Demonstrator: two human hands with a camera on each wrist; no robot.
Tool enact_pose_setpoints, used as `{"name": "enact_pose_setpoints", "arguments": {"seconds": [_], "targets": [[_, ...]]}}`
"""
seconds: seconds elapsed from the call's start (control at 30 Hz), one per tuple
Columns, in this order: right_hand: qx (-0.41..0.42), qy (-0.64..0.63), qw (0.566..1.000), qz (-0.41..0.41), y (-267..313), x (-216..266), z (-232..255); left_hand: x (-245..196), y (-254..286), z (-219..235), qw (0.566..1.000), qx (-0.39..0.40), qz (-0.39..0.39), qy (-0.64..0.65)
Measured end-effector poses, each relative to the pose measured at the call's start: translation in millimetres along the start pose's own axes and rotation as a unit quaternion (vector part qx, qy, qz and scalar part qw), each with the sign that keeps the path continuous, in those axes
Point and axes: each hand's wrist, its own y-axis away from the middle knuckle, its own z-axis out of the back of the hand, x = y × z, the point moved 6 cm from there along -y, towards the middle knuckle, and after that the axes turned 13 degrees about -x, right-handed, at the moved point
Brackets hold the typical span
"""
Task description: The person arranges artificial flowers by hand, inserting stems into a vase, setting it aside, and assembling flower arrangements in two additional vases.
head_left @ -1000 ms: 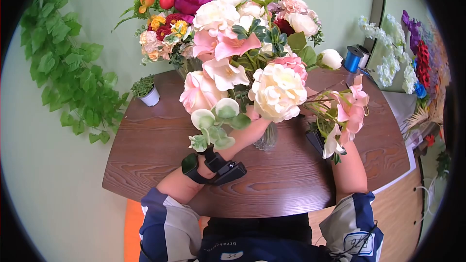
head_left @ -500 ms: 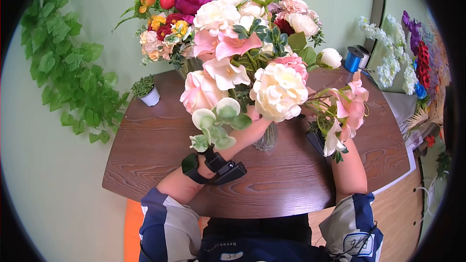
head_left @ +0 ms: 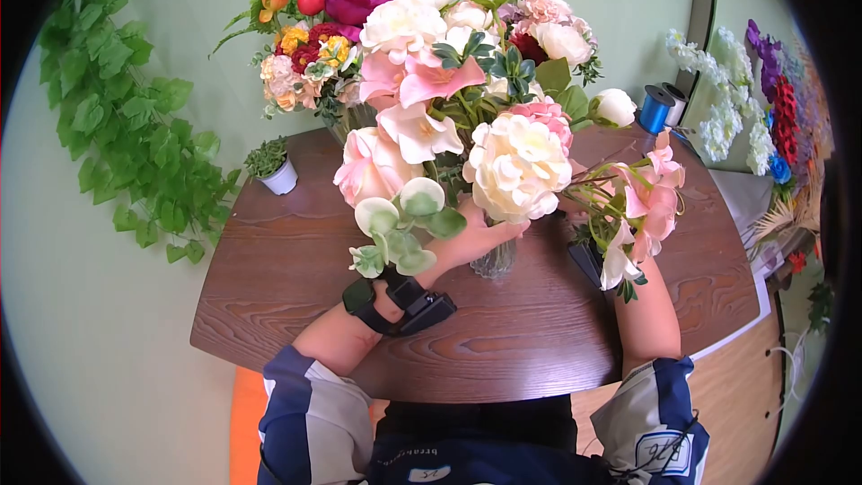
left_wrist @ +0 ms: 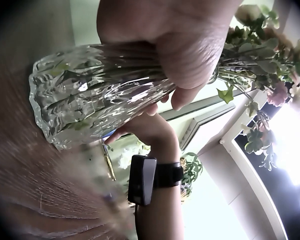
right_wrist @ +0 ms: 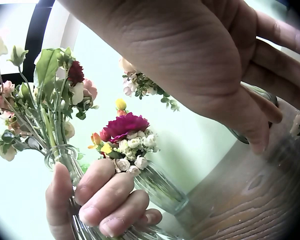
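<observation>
My left hand [head_left: 476,232] grips a clear ribbed glass vase [left_wrist: 80,95] around its upper part, fingers curled over the glass in the right wrist view. Out of the vase fans a bouquet with a big cream flower [head_left: 519,169], pink lilies [head_left: 440,83] and round eucalyptus leaves [head_left: 395,238]. In the head view these blooms cover much of the vase. My right hand [right_wrist: 200,65] is held to the right of the vase with loosely extended fingers and nothing in them. Pink flowers [head_left: 651,202] on the bouquet's right side mostly hide it in the head view.
A second vase [right_wrist: 162,187] of bright flowers stands behind at the left. A small potted plant [head_left: 280,178] sits near the table's left edge, a blue ribbon spool [head_left: 654,110] at the back right. Ivy [head_left: 135,117] hangs on the left wall.
My left hand has shifted round toward the near side of the vase, so its back and thumb side now show. The bouquet has barely moved; the right arm stays put.
</observation>
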Motion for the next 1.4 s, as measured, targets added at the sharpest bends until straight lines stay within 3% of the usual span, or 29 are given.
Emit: {"name": "enact_pose_setpoints", "arguments": {"seconds": [0.63, 0.83, 1.03, 1.1, 1.4], "targets": [[-0.005, 0.087, 0.996, 0.017, 9.4, 0.2, 3.5, -9.1, 3.2, -2.9, 0.998, 0.013, 0.050, 0.034], [-0.009, 0.110, 0.994, 0.022, 9.3, 2.0, 4.3, -4.7, 4.0, -3.0, 1.000, 0.005, 0.009, -0.016], [-0.011, 0.135, 0.990, 0.028, 12.4, -1.9, 3.1, -5.1, 4.0, -4.0, 0.999, 0.002, -0.004, 0.035], [-0.012, 0.144, 0.989, 0.031, 10.1, 2.8, 3.4, 3.1, 3.0, -5.0, 0.994, 0.008, 0.004, 0.106], [-0.015, 0.183, 0.982, 0.040, 17.2, -2.1, 3.4, 2.5, 1.0, -4.3, 0.992, 0.039, -0.033, 0.114]]}}
